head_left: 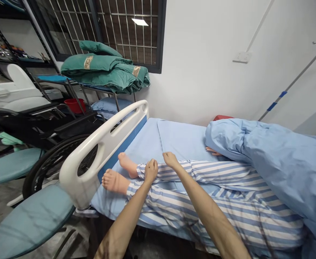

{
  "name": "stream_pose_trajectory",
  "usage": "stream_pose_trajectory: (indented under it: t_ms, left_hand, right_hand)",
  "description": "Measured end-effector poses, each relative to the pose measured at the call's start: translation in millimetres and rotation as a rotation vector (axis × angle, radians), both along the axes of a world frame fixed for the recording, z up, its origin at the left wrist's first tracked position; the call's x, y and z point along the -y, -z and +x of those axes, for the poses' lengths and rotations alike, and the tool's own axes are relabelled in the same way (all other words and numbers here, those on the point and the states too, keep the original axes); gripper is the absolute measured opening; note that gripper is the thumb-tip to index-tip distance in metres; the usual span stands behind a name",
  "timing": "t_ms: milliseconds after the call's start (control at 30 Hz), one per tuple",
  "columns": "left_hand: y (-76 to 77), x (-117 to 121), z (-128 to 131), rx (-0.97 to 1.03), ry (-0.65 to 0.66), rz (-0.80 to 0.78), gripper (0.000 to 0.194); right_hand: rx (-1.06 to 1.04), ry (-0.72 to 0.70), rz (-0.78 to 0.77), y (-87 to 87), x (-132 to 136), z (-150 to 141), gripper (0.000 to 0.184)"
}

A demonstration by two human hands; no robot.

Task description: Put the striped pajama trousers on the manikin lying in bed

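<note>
A figure in blue-and-white striped trousers (220, 207) lies on a bed, with both bare feet (116, 181) toward the footboard. My left hand (151, 169) is closed and rests over the shin of the farther trouser leg, just above the cuff. Closed as well, my right hand (170, 159) is at the far edge of that same leg, a short way toward the knee. Whether either hand grips the cloth is hidden by the folded fingers. A light blue quilt (276, 162) is bunched over the upper body, with the figure's fingers (213, 151) showing below it.
The white footboard (104, 135) closes the bed's left end. Beyond it stand a wheelchair (52, 144) and two teal padded boards (34, 219). Folded green quilts (106, 68) lie on a rack under the barred window. A metal pole (295, 79) rises at the right.
</note>
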State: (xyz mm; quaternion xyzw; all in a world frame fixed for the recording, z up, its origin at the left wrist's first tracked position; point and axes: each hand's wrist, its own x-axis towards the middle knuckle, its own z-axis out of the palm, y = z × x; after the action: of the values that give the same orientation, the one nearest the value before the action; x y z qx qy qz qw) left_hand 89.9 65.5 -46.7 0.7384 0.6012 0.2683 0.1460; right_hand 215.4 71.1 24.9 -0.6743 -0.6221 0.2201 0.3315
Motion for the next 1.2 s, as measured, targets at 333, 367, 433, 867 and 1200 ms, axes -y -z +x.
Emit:
stream_pose_trajectory:
  t_ms: [333,367,433,867,1200]
  left_hand:
    - [-5.0,0,-1,-0.017,-0.016,-0.047,0.031]
    - [-8.3,-1,-1,-0.01,-0.017,-0.054,0.031]
    - [-18.6,-4,2,0.02,-0.027,-0.066,0.031]
    - [-64.1,-18,65,0.469,-0.047,-0.022,0.028]
    - [-3.6,-2,66,0.459,-0.001,-0.028,0.028]
  right_hand:
    - [-0.035,0.2,0.18,57.6,31,5,0.036]
    - [-0.059,0.208,0.183,62.8,30,6,0.036]
    - [-0.116,0.204,0.182,65.7,29,8,0.036]
    - [-0.397,0.189,0.169,56.7,22,24,0.031]
    - [-0.424,0.154,0.199,63.1,21,24,0.033]
